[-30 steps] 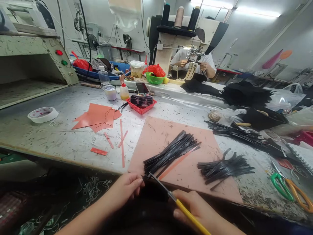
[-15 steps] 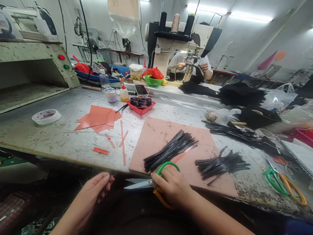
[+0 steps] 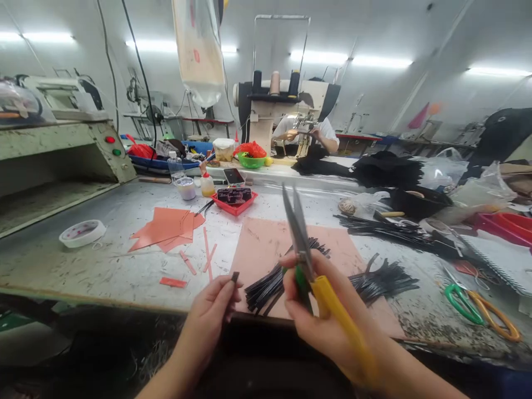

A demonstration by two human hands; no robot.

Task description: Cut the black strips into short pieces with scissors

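Over the near edge of the pink board (image 3: 254, 244) on the bench (image 3: 137, 280), a small dark strip (image 3: 235, 276) pokes up, its squared-off end showing and the rest lost behind the fingers, so I can't make out its length. It looks flat and narrow, much like the black strips on the board.

The left hand (image 3: 213, 303) comes up from below at the board's near left corner, thumb uppermost and fingers curled under. Its grip is closed, pinching the strip between thumb and fingertips, with the end sticking out just past the thumb tip. The right hand (image 3: 322, 310) is raised above the board's near edge, fingers wrapped round a pair of scissors (image 3: 302, 256) with one green and one yellow handle. That grip is closed on the handles; the blades point up and away over the board, parted a little, well clear of the strip, which lies to their left and lower.

On the board, one bundle of black strips (image 3: 266, 285) lies slantwise behind the two hands, and a second bundle (image 3: 386, 279) sits at its right side. Left of the board are thin orange strips (image 3: 206, 252) and a pile of orange sheets (image 3: 166, 227); right of it rests another pair of scissors (image 3: 469, 293). Beyond it, a person (image 3: 285, 132) works at a sewing machine (image 3: 261, 127).
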